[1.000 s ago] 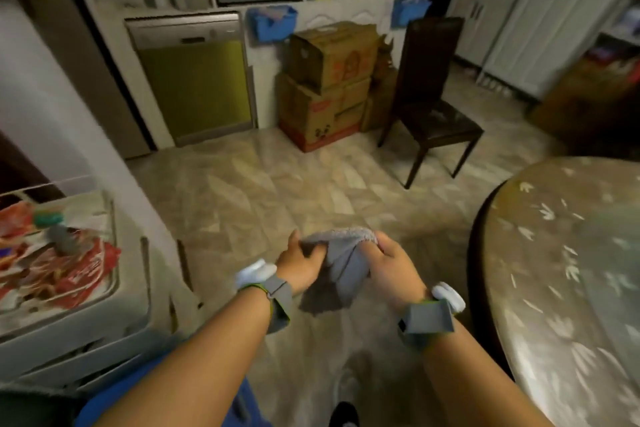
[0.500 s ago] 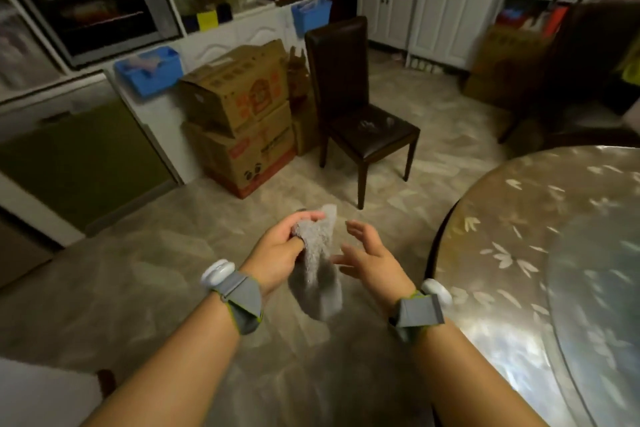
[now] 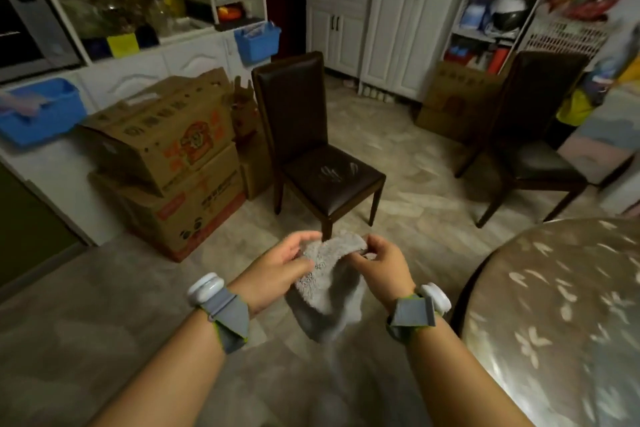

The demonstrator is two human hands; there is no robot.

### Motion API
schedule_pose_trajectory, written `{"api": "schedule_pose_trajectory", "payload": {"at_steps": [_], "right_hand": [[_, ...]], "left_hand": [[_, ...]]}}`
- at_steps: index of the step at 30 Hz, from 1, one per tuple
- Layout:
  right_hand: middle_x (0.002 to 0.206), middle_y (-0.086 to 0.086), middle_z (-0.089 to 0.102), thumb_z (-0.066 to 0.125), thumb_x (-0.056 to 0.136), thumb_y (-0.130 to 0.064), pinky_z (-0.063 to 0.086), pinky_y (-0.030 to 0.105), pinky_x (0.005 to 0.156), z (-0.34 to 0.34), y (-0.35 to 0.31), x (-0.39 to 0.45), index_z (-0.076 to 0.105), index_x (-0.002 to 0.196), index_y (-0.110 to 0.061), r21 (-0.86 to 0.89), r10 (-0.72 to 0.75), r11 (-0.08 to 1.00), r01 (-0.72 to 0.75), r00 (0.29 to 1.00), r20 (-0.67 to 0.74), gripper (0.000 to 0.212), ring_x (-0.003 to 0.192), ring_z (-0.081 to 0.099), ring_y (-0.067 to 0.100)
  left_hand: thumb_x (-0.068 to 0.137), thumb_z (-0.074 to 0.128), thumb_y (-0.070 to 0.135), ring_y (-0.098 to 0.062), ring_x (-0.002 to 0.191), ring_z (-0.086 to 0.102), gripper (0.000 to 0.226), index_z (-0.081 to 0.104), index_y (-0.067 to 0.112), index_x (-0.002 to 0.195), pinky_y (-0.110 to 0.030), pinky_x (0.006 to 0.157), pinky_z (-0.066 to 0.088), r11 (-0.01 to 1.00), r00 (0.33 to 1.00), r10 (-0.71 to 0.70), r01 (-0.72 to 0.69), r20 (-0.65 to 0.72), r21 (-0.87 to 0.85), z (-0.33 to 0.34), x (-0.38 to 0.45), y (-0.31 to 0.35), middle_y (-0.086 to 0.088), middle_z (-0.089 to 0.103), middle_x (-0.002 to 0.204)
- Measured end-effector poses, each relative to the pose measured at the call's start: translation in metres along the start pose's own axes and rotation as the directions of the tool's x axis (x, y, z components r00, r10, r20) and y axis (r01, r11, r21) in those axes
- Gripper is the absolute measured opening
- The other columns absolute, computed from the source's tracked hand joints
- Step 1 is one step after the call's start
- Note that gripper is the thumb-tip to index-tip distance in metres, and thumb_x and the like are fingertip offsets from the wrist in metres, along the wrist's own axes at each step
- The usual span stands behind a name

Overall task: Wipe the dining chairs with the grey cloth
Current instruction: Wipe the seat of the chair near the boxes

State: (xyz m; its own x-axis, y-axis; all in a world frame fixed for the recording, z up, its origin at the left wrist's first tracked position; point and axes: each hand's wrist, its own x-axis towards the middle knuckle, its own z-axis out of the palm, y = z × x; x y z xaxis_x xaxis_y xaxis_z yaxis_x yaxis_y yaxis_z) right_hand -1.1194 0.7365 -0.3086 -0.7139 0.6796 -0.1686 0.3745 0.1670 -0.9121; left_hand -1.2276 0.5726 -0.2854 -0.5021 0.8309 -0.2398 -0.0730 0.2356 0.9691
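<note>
The fluffy grey cloth hangs between my two hands at the centre of the view. My left hand grips its left edge and my right hand pinches its upper right edge. A dark brown dining chair with a padded seat stands straight ahead on the tiled floor, beyond the cloth and apart from my hands. A second dark chair stands further right near the shelves.
A round patterned table fills the lower right. Stacked cardboard boxes sit left of the near chair against white cabinets with blue bins. White cupboards and shelves line the back wall.
The view swung right, bringing both chairs into view. My right hand, open beside the cloth half a second ago, now pinches its edge again.
</note>
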Motion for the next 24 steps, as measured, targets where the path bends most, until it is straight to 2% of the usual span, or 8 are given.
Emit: {"api": "schedule_pose_trajectory", "payload": {"at_steps": [3,6,10,13,15,19,22,24], "right_hand": [[0.08,0.008,0.069,0.069,0.082,-0.013,0.052,0.029,0.065,0.005,-0.02,0.059,0.063,0.086,-0.014,-0.043,-0.027,0.999,0.024,0.998,-0.059,0.007,0.071,0.064,0.017],[0.07,0.003,0.061,0.068,0.08,-0.009,0.051,0.039,0.065,0.009,-0.031,0.104,0.057,0.082,-0.013,-0.079,-0.068,0.995,0.063,0.996,-0.059,0.012,0.064,0.055,0.014],[0.067,-0.007,0.054,0.067,0.074,-0.002,0.04,0.017,0.057,0.008,-0.026,0.178,0.053,0.076,-0.016,-0.177,-0.166,0.971,0.162,0.986,-0.01,0.02,0.061,0.049,0.002],[0.063,-0.008,0.049,0.069,0.075,-0.005,0.036,0.018,0.055,0.005,-0.007,0.251,0.047,0.07,-0.016,-0.173,-0.205,0.964,0.2,0.979,-0.015,0.025,0.059,0.045,0.004],[0.062,-0.009,0.048,0.073,0.075,-0.01,0.037,0.02,0.055,0.005,0.007,0.292,0.048,0.072,-0.016,-0.164,-0.191,0.969,0.187,0.981,-0.013,0.026,0.058,0.044,0.005],[0.067,-0.009,0.051,0.079,0.075,-0.028,0.041,0.024,0.06,-0.003,0.055,0.402,0.055,0.09,-0.026,-0.247,0.009,0.968,0.044,0.978,0.209,0.029,0.06,0.048,0.003],[0.072,-0.008,0.053,0.076,0.076,-0.036,0.039,0.024,0.062,-0.003,0.089,0.455,0.059,0.088,-0.024,-0.39,0.175,0.921,-0.025,0.918,0.356,0.024,0.072,0.053,0.011],[0.083,-0.005,0.059,0.071,0.075,-0.04,0.038,0.028,0.069,-0.003,0.123,0.492,0.06,0.084,-0.026,-0.561,0.207,0.824,0.077,0.882,0.424,0.02,0.088,0.057,0.019]], "left_hand": [[0.082,0.068,0.031,-0.016,0.12,0.055,0.073,0.027,0.05,0.139,-0.036,0.107,0.042,0.987,1.0,-0.03,0.03,-0.001,0.16,-0.036,0.068,0.004,-0.011,0.052,0.132],[0.067,0.076,0.042,-0.015,0.12,0.054,0.082,0.032,0.044,0.137,-0.035,0.104,0.044,0.962,0.999,-0.037,0.031,0.02,0.273,-0.053,0.126,0.006,-0.005,0.057,0.124],[0.075,0.078,0.034,-0.007,0.102,0.059,0.046,0.056,0.035,0.115,-0.024,0.09,0.049,0.976,0.995,-0.061,0.077,-0.08,0.204,-0.062,0.209,0.003,0.004,0.063,0.109],[0.088,0.067,0.018,-0.003,0.073,0.056,0.006,0.064,0.024,0.087,-0.021,0.069,0.045,0.966,0.993,-0.079,0.096,-0.083,0.241,-0.074,0.28,-0.006,0.002,0.063,0.084],[0.092,0.061,0.015,-0.005,0.069,0.051,0.011,0.061,0.02,0.082,-0.023,0.067,0.042,0.955,0.99,-0.072,0.104,-0.122,0.279,-0.082,0.314,-0.011,0.003,0.058,0.075],[0.092,0.054,0.023,-0.012,0.068,0.047,0.014,0.055,0.023,0.078,-0.03,0.067,0.04,0.938,0.947,-0.122,0.207,-0.297,0.276,-0.092,0.413,-0.038,0.004,0.052,0.069],[0.09,0.051,0.03,-0.012,0.064,0.043,0.016,0.047,0.027,0.075,-0.034,0.067,0.04,0.892,0.944,-0.171,0.269,-0.281,0.362,-0.087,0.465,-0.065,0.006,0.047,0.065],[0.096,0.051,0.018,-0.005,0.062,0.041,0.025,0.042,0.03,0.075,-0.029,0.066,0.037,0.845,0.95,-0.206,0.294,-0.234,0.447,-0.08,0.505,-0.09,0.008,0.045,0.065]]}}
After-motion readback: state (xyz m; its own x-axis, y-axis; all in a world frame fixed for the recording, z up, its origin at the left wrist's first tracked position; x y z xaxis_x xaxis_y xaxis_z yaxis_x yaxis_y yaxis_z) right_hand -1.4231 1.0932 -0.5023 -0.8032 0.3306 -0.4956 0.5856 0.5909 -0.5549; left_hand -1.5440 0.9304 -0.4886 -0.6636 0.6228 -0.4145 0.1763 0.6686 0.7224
